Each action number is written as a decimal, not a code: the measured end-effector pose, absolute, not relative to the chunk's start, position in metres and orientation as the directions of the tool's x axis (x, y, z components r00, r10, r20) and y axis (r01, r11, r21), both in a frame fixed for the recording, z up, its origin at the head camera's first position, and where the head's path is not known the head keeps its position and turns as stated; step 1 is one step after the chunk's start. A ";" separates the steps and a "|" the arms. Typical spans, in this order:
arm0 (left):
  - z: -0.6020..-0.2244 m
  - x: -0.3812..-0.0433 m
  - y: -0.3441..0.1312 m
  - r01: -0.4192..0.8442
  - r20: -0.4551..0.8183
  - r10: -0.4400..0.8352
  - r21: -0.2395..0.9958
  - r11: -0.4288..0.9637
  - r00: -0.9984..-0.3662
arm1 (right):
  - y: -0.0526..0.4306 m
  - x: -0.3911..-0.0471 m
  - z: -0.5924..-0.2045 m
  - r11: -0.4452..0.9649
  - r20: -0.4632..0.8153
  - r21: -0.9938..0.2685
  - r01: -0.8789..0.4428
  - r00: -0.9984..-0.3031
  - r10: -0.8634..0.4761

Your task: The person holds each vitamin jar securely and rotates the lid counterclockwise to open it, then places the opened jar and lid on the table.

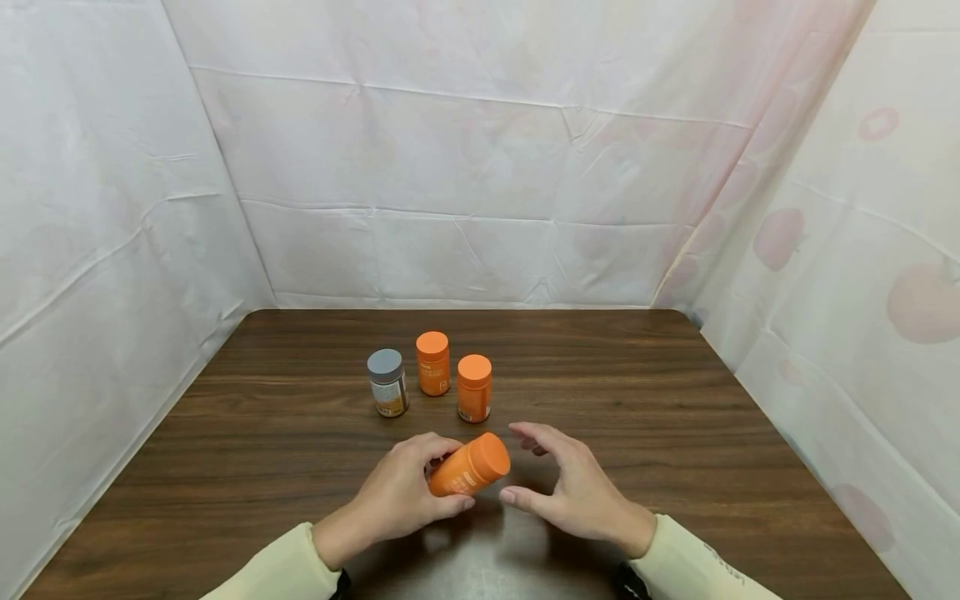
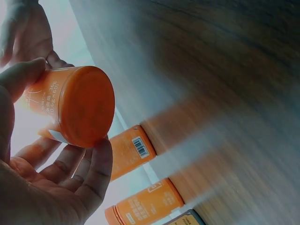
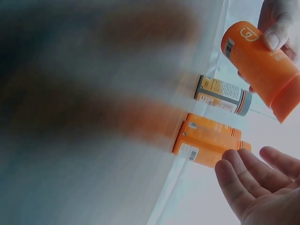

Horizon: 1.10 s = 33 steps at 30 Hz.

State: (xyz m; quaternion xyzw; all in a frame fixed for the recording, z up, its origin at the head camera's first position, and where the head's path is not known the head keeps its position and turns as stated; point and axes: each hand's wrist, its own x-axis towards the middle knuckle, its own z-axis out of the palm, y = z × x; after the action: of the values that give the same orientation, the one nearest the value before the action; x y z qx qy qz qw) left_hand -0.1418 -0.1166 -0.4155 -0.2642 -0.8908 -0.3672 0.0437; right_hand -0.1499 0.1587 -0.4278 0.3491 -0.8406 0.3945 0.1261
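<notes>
My left hand (image 1: pixel 401 492) grips an orange bottle (image 1: pixel 468 467) above the table, its orange cap tilted up toward the right. In the left wrist view the base of that bottle (image 2: pixel 89 108) faces the camera, thumb on one side and fingers on the other. Just right of the cap, my right hand (image 1: pixel 581 492) is held with fingers apart and nothing between them. Its spread fingers (image 3: pixel 255 178) also show in the right wrist view, apart from the bottle (image 3: pixel 262 65).
Behind the hands stand two upright orange bottles, one farther back (image 1: pixel 432 364) and one nearer (image 1: pixel 474 389). A grey-capped bottle (image 1: pixel 388 385) is to their left. The dark wooden table (image 1: pixel 637 383) is enclosed by pale curtains (image 1: pixel 465 150) at the back and sides.
</notes>
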 end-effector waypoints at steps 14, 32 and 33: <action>-0.417 -0.139 -0.112 0.509 0.278 0.434 0.595 0.623 -0.857 | 0.148 -0.146 -0.426 0.397 0.485 -0.633 -0.665 -0.740 -0.465; -0.419 -0.136 -0.107 0.487 0.220 0.452 0.587 0.647 -0.864 | 0.140 -0.149 -0.427 0.334 0.530 -0.640 -0.692 -0.712 -0.460; -0.420 -0.136 -0.107 0.488 0.219 0.453 0.587 0.646 -0.864 | 0.140 -0.149 -0.427 0.333 0.530 -0.641 -0.692 -0.712 -0.460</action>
State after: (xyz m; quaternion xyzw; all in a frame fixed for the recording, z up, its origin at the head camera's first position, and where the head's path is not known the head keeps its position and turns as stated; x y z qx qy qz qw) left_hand -0.1356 -0.1066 -0.4196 -0.2593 -0.9069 -0.3309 0.0261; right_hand -0.1489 0.1401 -0.4266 0.3573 -0.8062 0.4540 0.1278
